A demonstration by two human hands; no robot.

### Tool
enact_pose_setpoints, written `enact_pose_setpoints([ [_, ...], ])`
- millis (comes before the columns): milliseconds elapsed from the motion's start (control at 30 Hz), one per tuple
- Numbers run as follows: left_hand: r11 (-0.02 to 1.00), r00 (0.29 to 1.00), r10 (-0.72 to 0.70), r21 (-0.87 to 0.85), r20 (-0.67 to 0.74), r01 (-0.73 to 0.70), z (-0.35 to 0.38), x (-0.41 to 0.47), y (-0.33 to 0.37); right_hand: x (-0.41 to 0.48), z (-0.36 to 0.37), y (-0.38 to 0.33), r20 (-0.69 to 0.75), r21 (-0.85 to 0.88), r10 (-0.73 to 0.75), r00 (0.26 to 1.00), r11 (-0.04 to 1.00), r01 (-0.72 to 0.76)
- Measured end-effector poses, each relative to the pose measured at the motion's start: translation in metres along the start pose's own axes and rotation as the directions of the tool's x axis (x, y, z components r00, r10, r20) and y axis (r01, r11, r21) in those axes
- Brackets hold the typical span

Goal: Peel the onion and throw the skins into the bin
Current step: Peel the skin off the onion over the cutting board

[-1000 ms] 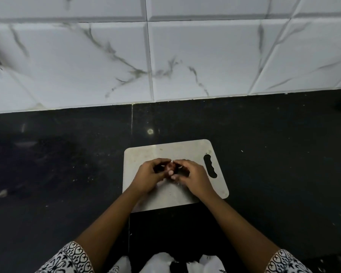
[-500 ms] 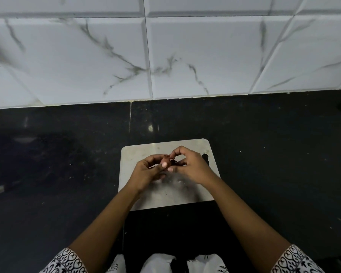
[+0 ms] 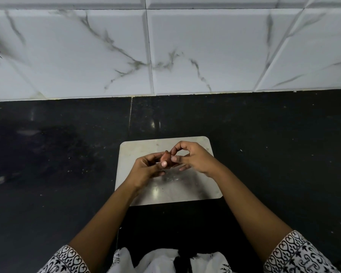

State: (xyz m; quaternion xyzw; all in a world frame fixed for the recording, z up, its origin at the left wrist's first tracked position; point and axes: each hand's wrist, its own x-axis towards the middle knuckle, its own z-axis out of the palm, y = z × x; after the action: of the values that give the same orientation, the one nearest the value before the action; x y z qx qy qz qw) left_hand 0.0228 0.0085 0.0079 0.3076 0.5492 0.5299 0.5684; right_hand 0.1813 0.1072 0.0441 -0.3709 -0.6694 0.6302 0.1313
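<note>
- The black counter (image 3: 283,154) runs from the near edge to the tiled wall. No bin or other container shows on it, so I cannot tell where the skins go.
- The pale cutting board (image 3: 138,150) lies on the counter in the middle, under both my hands.
- My left hand (image 3: 144,172) cups the onion from the left, fingers curled round it, thumb pressed on its near side.
- My right hand (image 3: 195,158) pinches at the onion's right side with thumb and forefinger. I cannot tell whether skin is caught between them.
- The onion (image 3: 164,157) is held above the board between my hands. It is small and reddish-brown, and I judge it light and firm, with dry, brittle skin that tears into flakes. The best hold is probably at the pointed tip.
</note>
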Motion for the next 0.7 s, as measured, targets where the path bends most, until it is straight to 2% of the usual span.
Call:
enact_pose_setpoints([
  [167, 1.000, 0.999, 0.016, -0.008, -0.027, -0.017, 0.001, -0.001, 0.002, 0.005, 0.003, 0.001, -0.041, -0.003, -0.001, 0.999, 1.000, 0.001],
  [367, 0.998, 0.997, 0.024, -0.059, -0.074, -0.028, 0.008, 0.001, 0.001, 0.006, 0.012, 0.008, -0.219, -0.119, -0.095, 0.971, 0.990, 0.070],
  [533, 0.990, 0.986, -0.017, -0.141, -0.164, -0.006, 0.010, 0.008, -0.005, 0.002, 0.009, 0.022, -0.108, -0.253, -0.145, 0.983, 0.961, 0.114],
  [600, 0.979, 0.983, -0.059, -0.204, -0.174, 0.022, 0.010, 0.009, -0.005, 0.001, 0.007, 0.027, -0.188, -0.319, -0.126, 0.974, 0.946, 0.061],
  [667, 0.964, 0.983, -0.111, -0.257, -0.148, 0.070, 0.009, 0.009, -0.004, 0.001, 0.005, 0.032, -0.305, -0.316, -0.113, 0.946, 0.949, 0.011],
  [700, 0.955, 0.982, -0.135, -0.282, -0.131, 0.094, 0.009, 0.008, -0.004, 0.001, 0.005, 0.032, -0.312, -0.307, -0.100, 0.945, 0.952, -0.001],
])
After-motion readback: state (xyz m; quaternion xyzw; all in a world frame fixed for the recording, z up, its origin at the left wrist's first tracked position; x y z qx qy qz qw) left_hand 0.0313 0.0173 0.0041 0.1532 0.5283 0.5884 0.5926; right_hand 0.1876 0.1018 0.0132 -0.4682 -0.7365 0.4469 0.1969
